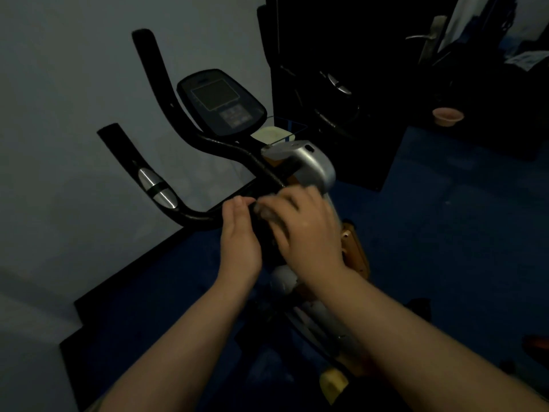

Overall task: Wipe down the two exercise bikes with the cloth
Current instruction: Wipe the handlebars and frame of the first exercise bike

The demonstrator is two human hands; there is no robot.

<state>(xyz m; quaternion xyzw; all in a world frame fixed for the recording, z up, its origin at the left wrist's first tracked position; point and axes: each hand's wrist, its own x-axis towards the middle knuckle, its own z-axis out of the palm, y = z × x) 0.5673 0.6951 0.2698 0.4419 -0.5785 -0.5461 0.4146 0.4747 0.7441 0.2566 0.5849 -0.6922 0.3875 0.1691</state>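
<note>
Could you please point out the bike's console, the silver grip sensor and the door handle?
console (220, 101): head view, on its screen.
silver grip sensor (156, 188): head view, mid-band.
door handle (417, 37): head view, on its lever.

We are looking down in dim light at an exercise bike (297, 179) standing by a pale wall (59, 114), its black handlebars (166, 185) curving up around a dark console (221, 102). Our left hand (240, 236) and right hand (306, 230) are meeting at the handlebar's centre, fingers curling around something dark and blurred; whether it is the cloth, we cannot tell. Blue floor (445, 221) is spreading beneath
</note>
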